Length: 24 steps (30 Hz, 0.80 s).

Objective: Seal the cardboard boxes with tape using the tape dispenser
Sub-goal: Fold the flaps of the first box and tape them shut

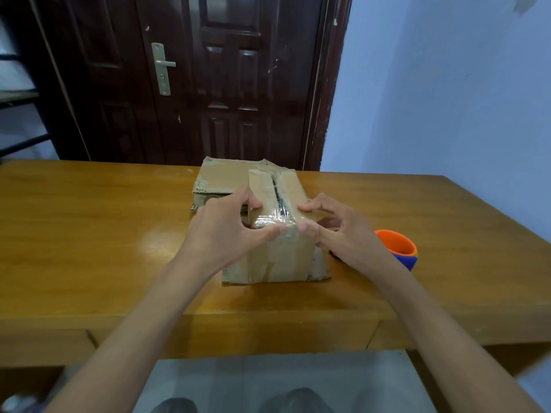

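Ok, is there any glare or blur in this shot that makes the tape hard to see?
In the head view, the clear shiny tape on the front brown cardboard box throws bright glare at the near top edge; the glossy wooden table shows a pale sheen left of the left hand; the right hand fingertips look slightly soft; the table's edges bow from the wide lens.

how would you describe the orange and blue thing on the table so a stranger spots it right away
On the glossy wooden table, look just right of the small brown cardboard box, behind the person's right hand. There sits a round orange-rimmed tape dispenser with a blue base, the only brightly coloured item among plain brown cardboard.
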### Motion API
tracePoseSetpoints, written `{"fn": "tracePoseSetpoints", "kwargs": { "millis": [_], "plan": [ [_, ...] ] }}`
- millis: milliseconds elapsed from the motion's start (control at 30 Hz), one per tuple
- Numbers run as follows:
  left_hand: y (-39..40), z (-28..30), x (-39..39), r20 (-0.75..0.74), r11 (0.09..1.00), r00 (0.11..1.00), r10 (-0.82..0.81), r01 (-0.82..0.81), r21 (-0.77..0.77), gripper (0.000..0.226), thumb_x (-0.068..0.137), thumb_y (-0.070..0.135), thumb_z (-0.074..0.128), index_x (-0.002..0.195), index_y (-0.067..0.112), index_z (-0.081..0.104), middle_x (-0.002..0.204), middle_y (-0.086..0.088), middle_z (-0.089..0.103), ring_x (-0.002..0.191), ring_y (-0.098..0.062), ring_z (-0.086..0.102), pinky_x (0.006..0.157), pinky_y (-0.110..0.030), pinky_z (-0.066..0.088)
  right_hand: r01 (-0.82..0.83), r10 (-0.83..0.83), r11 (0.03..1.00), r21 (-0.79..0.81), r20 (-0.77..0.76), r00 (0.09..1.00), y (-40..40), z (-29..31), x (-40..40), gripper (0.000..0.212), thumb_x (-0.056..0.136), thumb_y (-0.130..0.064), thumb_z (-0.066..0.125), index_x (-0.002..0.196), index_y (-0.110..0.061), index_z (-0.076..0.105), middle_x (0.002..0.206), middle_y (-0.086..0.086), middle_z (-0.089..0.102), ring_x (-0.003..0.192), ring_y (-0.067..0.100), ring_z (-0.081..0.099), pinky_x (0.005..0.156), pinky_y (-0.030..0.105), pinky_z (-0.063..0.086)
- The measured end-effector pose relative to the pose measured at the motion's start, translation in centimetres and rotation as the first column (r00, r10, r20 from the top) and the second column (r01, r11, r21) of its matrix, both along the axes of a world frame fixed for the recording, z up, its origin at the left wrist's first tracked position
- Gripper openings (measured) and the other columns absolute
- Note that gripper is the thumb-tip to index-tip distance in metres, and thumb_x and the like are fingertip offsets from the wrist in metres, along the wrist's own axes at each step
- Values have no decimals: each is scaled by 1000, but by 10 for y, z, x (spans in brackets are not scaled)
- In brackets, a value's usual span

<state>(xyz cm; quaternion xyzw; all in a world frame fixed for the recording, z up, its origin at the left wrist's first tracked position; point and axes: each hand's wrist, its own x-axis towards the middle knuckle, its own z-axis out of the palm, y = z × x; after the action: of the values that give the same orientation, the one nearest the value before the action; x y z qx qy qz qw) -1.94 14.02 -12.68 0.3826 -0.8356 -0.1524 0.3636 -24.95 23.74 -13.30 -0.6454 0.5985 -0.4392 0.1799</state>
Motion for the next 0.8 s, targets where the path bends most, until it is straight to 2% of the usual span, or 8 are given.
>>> {"fn": "tracePoseSetpoints", "kwargs": {
  "millis": [100,167,300,400,467,600,700,800],
  "plan": [
    [-2,2,1,-18,998,999,-29,30,52,80,53,92,59,108,35,66,116,20,65,80,-8,70,77,-44,62,15,-18,999,-38,-79,997,0,0,-2,53,87,-56,71,132,-29,65,127,-27,62,103,-6,68,74,18,59],
    [-5,1,2,-28,996,999,-43,45,71,80,50,90,61,109,37,67,115,27,61,83,-6,69,78,-43,62,16,-25,997,-74,-123,992,-2,-1,-2,55,85,-57,71,131,-28,66,122,-30,60,100,-8,68,68,14,56],
    [-11,-13,2,-136,998,989,-59,63,24,74,59,79,69,115,31,73,116,32,61,82,-1,71,73,-35,64,13,-47,984,-175,-191,981,-7,-10,-1,49,89,-53,70,129,-24,67,122,-21,62,96,-15,66,65,8,54],
    [-2,-38,-4,-201,993,979,-30,6,-115,70,78,69,64,130,22,70,124,12,71,90,-3,72,67,-24,63,48,-115,969,-244,-268,956,-11,-16,2,51,94,-62,63,128,-24,65,122,-15,67,92,-6,70,67,13,58],
    [9,-54,-13,-273,989,962,5,-45,-140,63,91,66,59,137,23,65,123,3,75,90,-3,70,60,-20,60,122,-205,955,-269,-306,930,-12,-21,10,56,93,-74,54,126,-29,61,120,-11,70,90,2,71,67,20,60],
    [20,-58,-21,-365,992,930,44,-84,-93,63,92,73,58,138,30,63,123,12,74,89,-1,73,58,-25,62,278,-369,916,-289,-335,867,-16,-26,30,68,79,-95,43,119,-41,49,114,-15,69,90,2,66,70,24,59],
    [18,-53,-17,-348,995,937,17,-50,-88,60,91,71,62,136,32,66,123,20,70,102,-1,72,64,-27,65,275,-366,913,-300,-305,879,-17,-27,29,65,82,-91,45,119,-38,50,115,-12,71,92,3,68,70,28,61],
    [11,-48,-8,-355,999,934,-39,32,-26,55,92,63,67,136,30,69,130,11,73,107,-6,73,70,-33,66,237,-327,923,-302,-297,897,-16,-29,27,60,91,-84,44,120,-33,55,113,-11,71,88,4,67,65,25,58]
  ]
}}
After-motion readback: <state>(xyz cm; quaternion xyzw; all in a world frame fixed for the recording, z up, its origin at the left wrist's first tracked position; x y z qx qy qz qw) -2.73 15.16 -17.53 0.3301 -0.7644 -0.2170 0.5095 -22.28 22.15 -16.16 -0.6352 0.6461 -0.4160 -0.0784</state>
